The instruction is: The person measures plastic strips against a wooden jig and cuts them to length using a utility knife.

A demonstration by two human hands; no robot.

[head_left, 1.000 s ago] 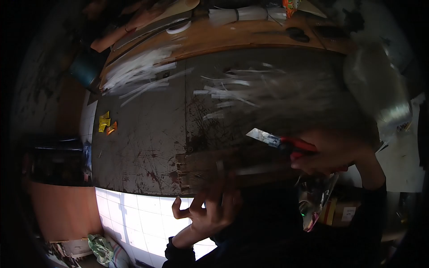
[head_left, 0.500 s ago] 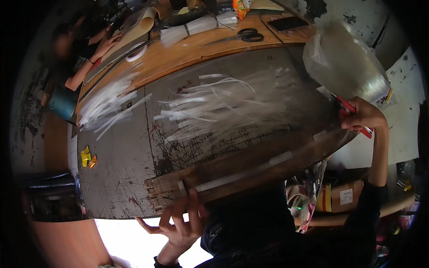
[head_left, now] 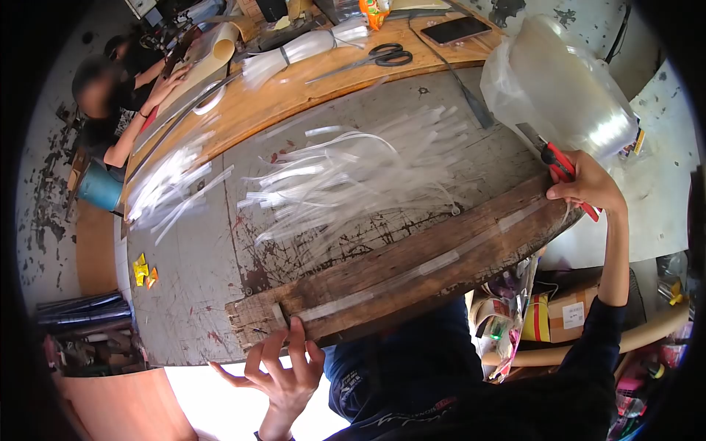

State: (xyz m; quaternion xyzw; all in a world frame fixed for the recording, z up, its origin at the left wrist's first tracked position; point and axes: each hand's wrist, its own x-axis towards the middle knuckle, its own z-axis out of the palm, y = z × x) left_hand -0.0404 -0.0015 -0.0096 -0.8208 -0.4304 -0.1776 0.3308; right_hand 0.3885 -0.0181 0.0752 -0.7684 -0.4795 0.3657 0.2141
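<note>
A long brown wooden board (head_left: 353, 283) lies along the near edge of the table, with a clear strip (head_left: 419, 270) stretched along its top. My left hand (head_left: 283, 367) has its fingers spread at the board's left end, fingertips touching the wood near a small upright piece (head_left: 279, 314). At the right end, my right hand (head_left: 588, 184) is closed round a red utility knife (head_left: 560, 163), its blade pointing up and left. Beyond the board, many clear strips (head_left: 360, 173) are heaped on the grey tabletop (head_left: 184, 279).
A second strip pile (head_left: 165, 184) and yellow packets (head_left: 140, 270) lie left. Farther back are scissors (head_left: 386, 57), a tied bundle (head_left: 305, 50), a phone (head_left: 456, 29) and a tape roll (head_left: 209, 98). A large plastic roll (head_left: 566, 92) stands right. Another person (head_left: 110, 103) works at the far left.
My right hand has moved right and up with the knife to the board's right end. My left hand has shifted left in view. The camera view has turned, showing more of the board.
</note>
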